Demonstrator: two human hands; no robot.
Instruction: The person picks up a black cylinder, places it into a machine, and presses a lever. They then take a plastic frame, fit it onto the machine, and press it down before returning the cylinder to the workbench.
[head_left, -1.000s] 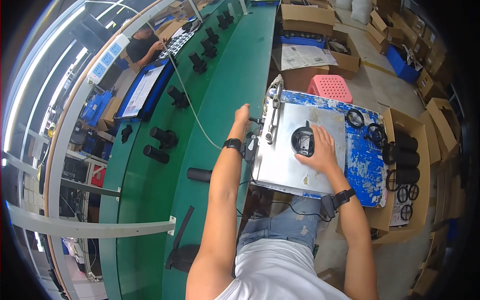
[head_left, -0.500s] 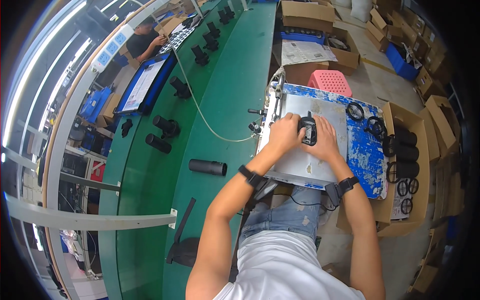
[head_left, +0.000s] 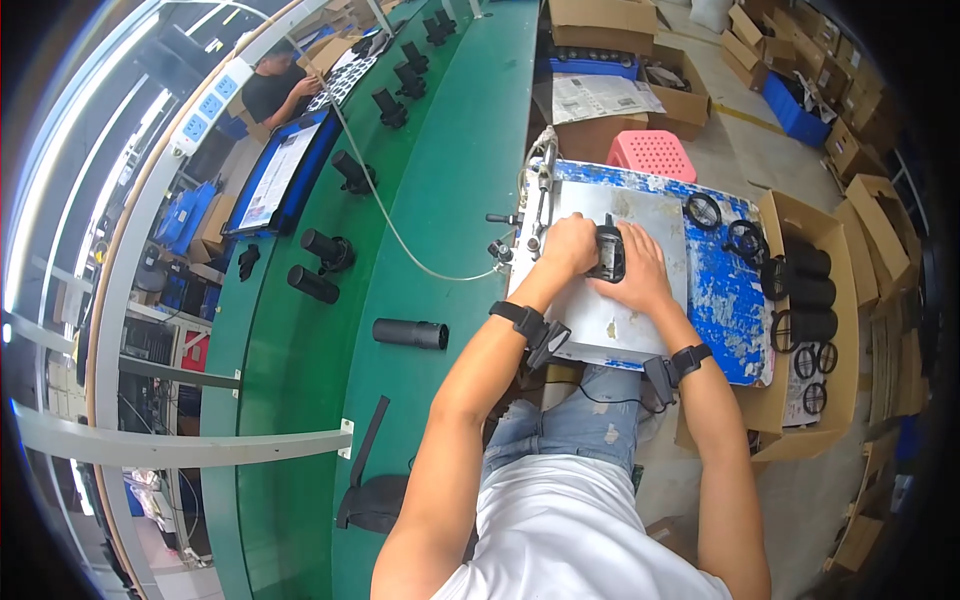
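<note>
Both my hands are over the bare metal plate (head_left: 655,215) on the blue worktop, with a black open-framed part (head_left: 609,255) between them. My left hand (head_left: 572,243) is closed at the part's left side, its fingertips curled out of sight; I cannot tell whether it grips anything else. My right hand (head_left: 640,270) holds the part from the right, fingers reaching along its far side and thumb at the near edge. A metal clamp-like fixture (head_left: 545,190) stands along the plate's left edge, just beyond my left hand.
Black spoked rings (head_left: 703,211) lie on the worn blue worktop (head_left: 722,300). To the right, a carton (head_left: 845,330) holds black cylinders and rings. A black tube (head_left: 410,334) lies on the green bench (head_left: 440,200), where several upright black parts stand. A pink stool (head_left: 652,155) stands beyond.
My left hand has rolled over and its fingers have curled in more at the part's left side. The right hand stays beside the part. The whole view has shifted slightly.
</note>
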